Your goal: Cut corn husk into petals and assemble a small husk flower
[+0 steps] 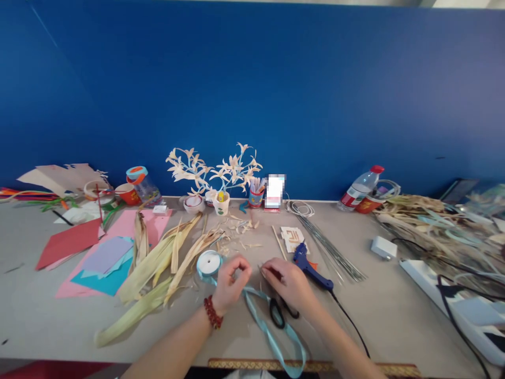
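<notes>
My left hand [232,281], a red bead bracelet [213,312] at its wrist, is curled with thumb and finger close together. Facing it, my right hand [287,281] pinches at its fingertips. Whatever either hand holds is too small to make out. Light-blue ribbon [256,311] runs from a spool [209,262] beside my left hand, beneath both hands and down to the table's front edge. Black-handled scissors [277,313] lie partly hidden under my right hand. A blue glue gun [311,269] rests just right of that hand.
Corn husks [158,263] and coloured paper [106,263] spread at left. Pots of husk flowers [221,204] stand by the blue wall. Thin wires [333,247] lie right of centre. A bottle [361,188], a power strip [442,302] and cables are at right.
</notes>
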Tool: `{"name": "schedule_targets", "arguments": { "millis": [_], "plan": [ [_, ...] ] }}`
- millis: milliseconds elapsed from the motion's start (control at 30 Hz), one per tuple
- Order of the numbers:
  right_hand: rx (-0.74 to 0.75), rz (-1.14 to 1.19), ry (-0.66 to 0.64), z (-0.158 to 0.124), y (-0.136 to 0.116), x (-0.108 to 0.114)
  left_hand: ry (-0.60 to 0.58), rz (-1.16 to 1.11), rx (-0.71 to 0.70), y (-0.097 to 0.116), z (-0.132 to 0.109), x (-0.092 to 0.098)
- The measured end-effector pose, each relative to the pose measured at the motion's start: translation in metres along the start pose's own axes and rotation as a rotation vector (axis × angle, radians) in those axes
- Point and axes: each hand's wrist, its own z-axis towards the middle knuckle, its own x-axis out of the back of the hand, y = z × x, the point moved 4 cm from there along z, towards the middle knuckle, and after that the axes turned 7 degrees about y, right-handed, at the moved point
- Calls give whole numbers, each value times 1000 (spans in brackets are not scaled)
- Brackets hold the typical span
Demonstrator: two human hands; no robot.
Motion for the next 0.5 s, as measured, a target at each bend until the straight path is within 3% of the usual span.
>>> {"name": "schedule_targets", "arguments": {
  "millis": [100, 233, 367, 500],
  "plan": [
    [-32, 47, -34, -15, 4, -12, 53, 10, 55, -2, -1, -1],
    [-64, 87, -27, -22, 16, -25, 70, 38, 28, 14, 12, 10],
    [-36, 170, 57, -24, 21, -25, 330, 131, 79, 32, 42, 63],
    [-42, 242, 98, -24, 25, -18, 357, 378, 88, 32, 58, 113]
  ]
}}
